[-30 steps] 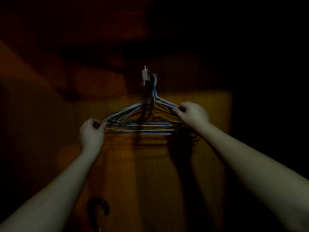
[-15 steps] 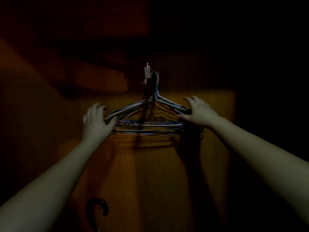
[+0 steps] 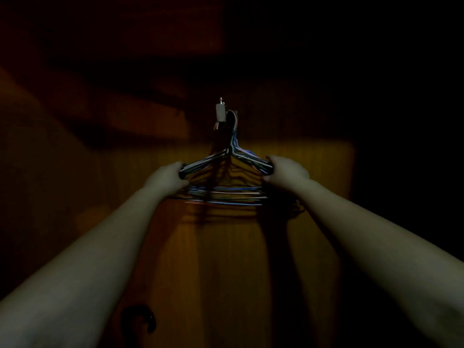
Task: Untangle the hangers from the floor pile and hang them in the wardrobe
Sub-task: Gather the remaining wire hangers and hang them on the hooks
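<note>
Steadying the bundle looked like the step in hand, and doing it well called for even pressure from both sides, so that the hooks stayed seated while the shoulders were squared into one flat stack; a pull from one side alone might have tipped a hook off its perch.

Nearest the camera, two bare forearms reached forward and upward into the dim space. Below the left forearm, a dark curved hook-shaped object [image 3: 139, 320] sat low against the orange-brown wooden back panel [image 3: 231, 272]; what it was could not be told.

At the ends of the arms, the left hand [image 3: 167, 178] was curled closed around the left shoulder of the bunch of thin wire hangers with blue, white and dark coatings [image 3: 226, 179], and the right hand [image 3: 286, 172] was closed likewise on the right shoulder. Both gripped, though blur hid the separate fingers.

Between the hands the hangers' lower bars lay fanned slightly apart. Beyond and above the hands, the gathered hooks rose to a small pale metal bracket [image 3: 221, 113] fixed in the wardrobe, where they appeared to hang.
</note>
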Available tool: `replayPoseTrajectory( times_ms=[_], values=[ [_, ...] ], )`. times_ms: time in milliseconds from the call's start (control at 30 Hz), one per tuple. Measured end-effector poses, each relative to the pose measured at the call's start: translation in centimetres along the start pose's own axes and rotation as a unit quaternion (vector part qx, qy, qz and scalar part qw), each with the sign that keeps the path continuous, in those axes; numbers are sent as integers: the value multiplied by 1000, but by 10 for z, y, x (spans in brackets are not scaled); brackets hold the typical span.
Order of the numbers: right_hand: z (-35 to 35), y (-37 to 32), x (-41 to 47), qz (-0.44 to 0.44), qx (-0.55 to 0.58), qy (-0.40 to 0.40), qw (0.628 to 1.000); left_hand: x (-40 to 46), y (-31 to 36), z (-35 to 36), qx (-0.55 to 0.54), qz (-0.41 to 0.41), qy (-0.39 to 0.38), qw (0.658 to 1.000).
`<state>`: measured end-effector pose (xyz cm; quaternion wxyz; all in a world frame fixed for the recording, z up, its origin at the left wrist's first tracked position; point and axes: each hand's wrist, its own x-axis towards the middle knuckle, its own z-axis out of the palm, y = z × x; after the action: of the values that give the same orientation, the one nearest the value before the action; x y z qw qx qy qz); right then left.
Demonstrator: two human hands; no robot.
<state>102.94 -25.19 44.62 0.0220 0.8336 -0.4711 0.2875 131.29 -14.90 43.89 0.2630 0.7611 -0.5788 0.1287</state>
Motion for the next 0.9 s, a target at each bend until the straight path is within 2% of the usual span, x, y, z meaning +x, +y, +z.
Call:
replayPoseTrajectory(
  times_ms=[200,467,667,900],
  values=[
    [4,5,2,-3,12,25,1000,7,-1,13,-16,22,25,999],
    [8,6,6,-27,39,14,999,9,-7,13,-42,27,37,998],
    [8,9,8,-26,36,12,999,9,-4,16,9,31,67,997],
    [3,9,8,-22,36,3,999,5,-2,17,-16,40,44,998]
  ],
)
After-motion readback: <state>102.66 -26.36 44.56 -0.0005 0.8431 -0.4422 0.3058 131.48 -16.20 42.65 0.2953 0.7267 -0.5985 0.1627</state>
